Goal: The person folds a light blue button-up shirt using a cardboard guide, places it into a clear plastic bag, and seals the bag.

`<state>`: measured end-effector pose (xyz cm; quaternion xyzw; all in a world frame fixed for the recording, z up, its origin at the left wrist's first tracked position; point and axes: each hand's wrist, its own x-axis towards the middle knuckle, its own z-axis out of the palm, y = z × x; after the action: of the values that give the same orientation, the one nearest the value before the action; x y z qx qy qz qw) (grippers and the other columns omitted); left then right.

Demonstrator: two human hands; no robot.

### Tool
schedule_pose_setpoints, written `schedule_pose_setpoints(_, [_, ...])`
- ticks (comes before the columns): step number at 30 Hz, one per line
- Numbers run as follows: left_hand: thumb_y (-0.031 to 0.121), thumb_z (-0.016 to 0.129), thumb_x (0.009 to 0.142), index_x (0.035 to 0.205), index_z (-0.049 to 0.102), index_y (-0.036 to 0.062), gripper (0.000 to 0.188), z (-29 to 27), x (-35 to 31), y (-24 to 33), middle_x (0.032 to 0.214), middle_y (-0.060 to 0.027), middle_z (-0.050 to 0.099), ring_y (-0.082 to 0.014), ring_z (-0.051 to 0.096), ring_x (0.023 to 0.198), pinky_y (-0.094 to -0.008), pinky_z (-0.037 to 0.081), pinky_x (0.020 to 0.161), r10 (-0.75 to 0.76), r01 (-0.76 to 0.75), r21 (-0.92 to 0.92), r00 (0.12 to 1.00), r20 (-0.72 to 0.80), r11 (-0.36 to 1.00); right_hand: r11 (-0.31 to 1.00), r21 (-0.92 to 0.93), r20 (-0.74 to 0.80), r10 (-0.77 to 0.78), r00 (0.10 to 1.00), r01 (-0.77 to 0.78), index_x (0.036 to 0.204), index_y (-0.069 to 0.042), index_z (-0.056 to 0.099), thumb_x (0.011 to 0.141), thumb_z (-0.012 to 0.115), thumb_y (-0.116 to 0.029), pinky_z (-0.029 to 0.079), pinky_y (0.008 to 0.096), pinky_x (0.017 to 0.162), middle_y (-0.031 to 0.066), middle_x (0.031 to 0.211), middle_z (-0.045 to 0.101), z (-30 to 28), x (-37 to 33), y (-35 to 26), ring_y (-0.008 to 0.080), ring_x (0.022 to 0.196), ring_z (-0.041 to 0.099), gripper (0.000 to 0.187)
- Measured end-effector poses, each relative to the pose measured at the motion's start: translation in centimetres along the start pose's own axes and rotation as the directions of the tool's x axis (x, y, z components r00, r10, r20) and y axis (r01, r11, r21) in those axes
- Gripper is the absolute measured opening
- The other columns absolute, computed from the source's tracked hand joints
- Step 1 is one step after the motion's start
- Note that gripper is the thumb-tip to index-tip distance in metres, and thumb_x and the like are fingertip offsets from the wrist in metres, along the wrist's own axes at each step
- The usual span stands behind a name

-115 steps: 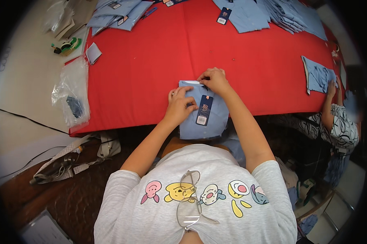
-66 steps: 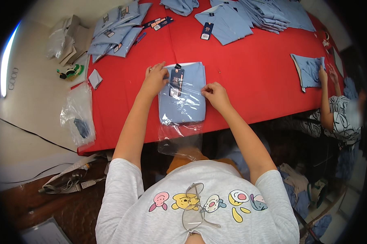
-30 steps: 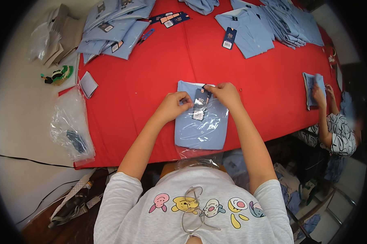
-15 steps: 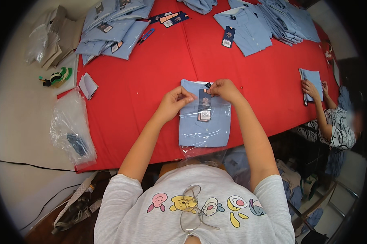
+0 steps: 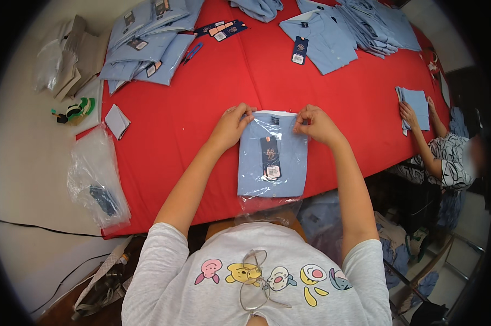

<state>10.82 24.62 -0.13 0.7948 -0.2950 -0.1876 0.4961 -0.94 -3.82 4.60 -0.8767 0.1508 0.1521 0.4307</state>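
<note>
A folded light-blue shirt (image 5: 272, 157) with a dark hang tag lies inside a clear plastic bag (image 5: 267, 205) on the red table (image 5: 191, 136), right in front of me. My left hand (image 5: 233, 124) pinches the bag's top left corner. My right hand (image 5: 316, 124) pinches the top right corner. The bag's lower end hangs over the table's near edge.
Stacks of folded blue shirts (image 5: 147, 46) lie at the far left and more shirts (image 5: 359, 27) at the far right. Loose tags (image 5: 221, 28) sit between them. A bundle of clear bags (image 5: 96, 179) hangs off the left edge. Another person's hand (image 5: 408, 111) rests on a folded shirt at the right.
The shirt now lies flat and straight in its bag. My hands have moved from the hang tag in the middle out to the bag's two top corners.
</note>
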Motion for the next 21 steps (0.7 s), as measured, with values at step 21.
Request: schedule_pose_setpoints(21, [0.025,0.059,0.112,0.113,0.057,0.007,0.018,-1.0,3.4,4.9,0.08,-0.0142,0.074,-0.0319,0.074,0.077,-0.0446,0.056,0.073,-0.076,0.112,0.269,0.987,-0.142,0.957,0.975,0.162,-0.385,-0.078,0.919,0.151,0.098,-0.002,0.073,0.096,0.078,-0.012,0.053,0.0327,0.072,0.0067,0.082,0.072,1.3,1.1,-0.1,0.0164,0.074,0.065,0.011])
